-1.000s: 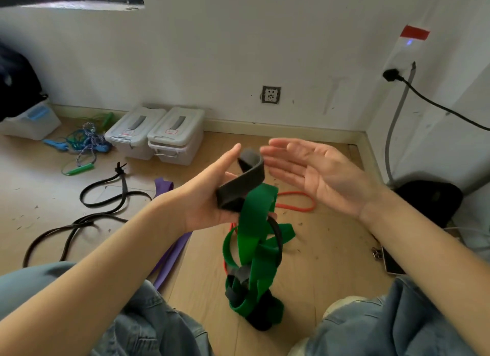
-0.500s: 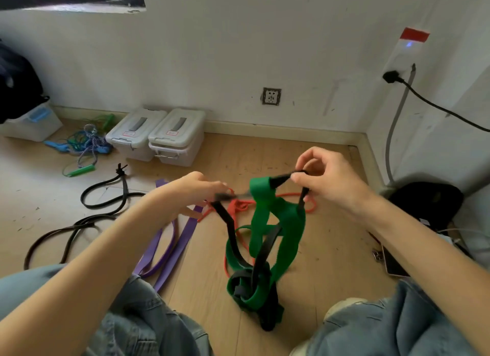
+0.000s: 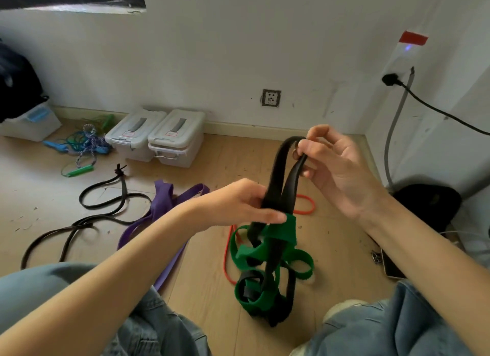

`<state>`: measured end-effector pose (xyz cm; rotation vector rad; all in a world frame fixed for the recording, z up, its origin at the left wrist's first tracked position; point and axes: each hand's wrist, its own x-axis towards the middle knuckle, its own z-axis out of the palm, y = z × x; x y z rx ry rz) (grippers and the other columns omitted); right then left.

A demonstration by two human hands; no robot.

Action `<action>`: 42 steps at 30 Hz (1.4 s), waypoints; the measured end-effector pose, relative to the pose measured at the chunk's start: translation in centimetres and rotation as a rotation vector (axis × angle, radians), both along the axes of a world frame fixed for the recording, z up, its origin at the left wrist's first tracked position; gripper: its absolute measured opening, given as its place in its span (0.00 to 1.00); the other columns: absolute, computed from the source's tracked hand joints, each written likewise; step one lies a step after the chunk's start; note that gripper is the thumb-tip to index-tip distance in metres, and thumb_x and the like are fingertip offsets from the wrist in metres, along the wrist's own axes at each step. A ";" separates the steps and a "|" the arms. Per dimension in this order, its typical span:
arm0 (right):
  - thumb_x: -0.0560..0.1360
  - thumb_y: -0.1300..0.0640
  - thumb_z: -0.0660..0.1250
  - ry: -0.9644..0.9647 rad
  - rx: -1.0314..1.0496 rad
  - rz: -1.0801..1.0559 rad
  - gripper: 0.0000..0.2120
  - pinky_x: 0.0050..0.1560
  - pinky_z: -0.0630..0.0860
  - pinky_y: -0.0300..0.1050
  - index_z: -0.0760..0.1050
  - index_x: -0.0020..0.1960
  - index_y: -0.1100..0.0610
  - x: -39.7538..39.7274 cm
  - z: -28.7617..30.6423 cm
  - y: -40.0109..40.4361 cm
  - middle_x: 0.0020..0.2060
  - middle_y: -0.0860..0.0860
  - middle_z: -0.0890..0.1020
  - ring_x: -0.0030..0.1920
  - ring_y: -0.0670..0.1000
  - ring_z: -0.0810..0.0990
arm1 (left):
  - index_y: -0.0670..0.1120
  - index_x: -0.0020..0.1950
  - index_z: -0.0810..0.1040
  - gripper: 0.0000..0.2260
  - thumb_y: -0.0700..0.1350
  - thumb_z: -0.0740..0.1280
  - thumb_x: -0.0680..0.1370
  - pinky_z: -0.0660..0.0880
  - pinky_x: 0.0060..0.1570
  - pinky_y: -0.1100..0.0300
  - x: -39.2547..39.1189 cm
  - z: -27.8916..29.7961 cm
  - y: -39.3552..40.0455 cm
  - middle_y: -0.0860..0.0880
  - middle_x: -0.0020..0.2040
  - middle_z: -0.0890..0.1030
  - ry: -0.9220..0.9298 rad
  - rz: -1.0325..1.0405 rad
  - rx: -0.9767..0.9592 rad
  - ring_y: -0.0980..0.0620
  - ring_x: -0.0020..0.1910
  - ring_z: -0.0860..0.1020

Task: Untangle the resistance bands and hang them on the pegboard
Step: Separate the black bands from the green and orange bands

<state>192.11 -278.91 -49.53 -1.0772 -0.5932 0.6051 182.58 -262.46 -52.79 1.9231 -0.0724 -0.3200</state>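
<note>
Right hand (image 3: 342, 170) is pinching the top of the black band (image 3: 281, 180) loop between thumb and fingertips, holding it up over the floor (image 3: 206, 284). Left hand (image 3: 238, 204) is gripping both strands of that same loop lower down, fingers curled round them, thumb tip lying against the green band (image 3: 281, 233).

Green band is wrapping around the black one just below my left hand, and the two are hanging as one knot down between my knees, bottom end touching or nearly touching the floor, can't tell which.

Orange band (image 3: 305, 204) is lying on the floor behind the knot, partly hidden by it. Purple band (image 3: 161, 210) is lying on the floor left of it, running under my left forearm. Black cord (image 3: 103, 204) is sprawling further left. Two white lidded bins (image 3: 159, 135) are sitting side by side against the wall, with a pile of blue and green ropes (image 3: 84, 146) just left of them.
</note>
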 end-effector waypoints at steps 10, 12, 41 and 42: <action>0.66 0.46 0.70 -0.479 -0.558 0.282 0.12 0.51 0.75 0.39 0.77 0.49 0.44 -1.7 -2.8 0.9 0.47 0.42 0.83 0.50 0.41 0.81 | 0.39 0.51 0.78 0.12 0.46 0.67 0.73 0.79 0.49 0.56 0.5 2.5 1.1 0.43 0.48 0.84 -0.156 0.544 -0.538 0.48 0.50 0.82; 0.66 0.49 0.69 -0.450 -0.508 0.133 0.12 0.48 0.78 0.40 0.78 0.47 0.51 -1.5 -2.5 1.1 0.43 0.44 0.84 0.47 0.44 0.82 | 0.40 0.52 0.78 0.10 0.44 0.66 0.74 0.79 0.48 0.60 0.6 2.2 1.7 0.44 0.47 0.84 -0.163 0.611 -0.554 0.50 0.49 0.82; 0.73 0.59 0.68 -0.349 -0.532 0.381 0.07 0.28 0.69 0.32 0.78 0.50 0.56 -1.7 -1.9 1.2 0.38 0.47 0.82 0.29 0.41 0.75 | 0.46 0.37 0.83 0.07 0.41 0.67 0.74 0.76 0.29 0.67 -0.1 3.2 1.4 0.49 0.31 0.81 -0.176 0.559 -0.435 0.56 0.29 0.78; 0.72 0.59 0.68 -0.308 -0.465 0.323 0.07 0.27 0.69 0.32 0.78 0.49 0.59 -1.6 -1.3 1.1 0.36 0.49 0.82 0.28 0.42 0.75 | 0.46 0.38 0.83 0.07 0.42 0.67 0.74 0.76 0.29 0.67 0.0 3.0 1.9 0.49 0.32 0.81 -0.128 0.568 -0.524 0.56 0.29 0.78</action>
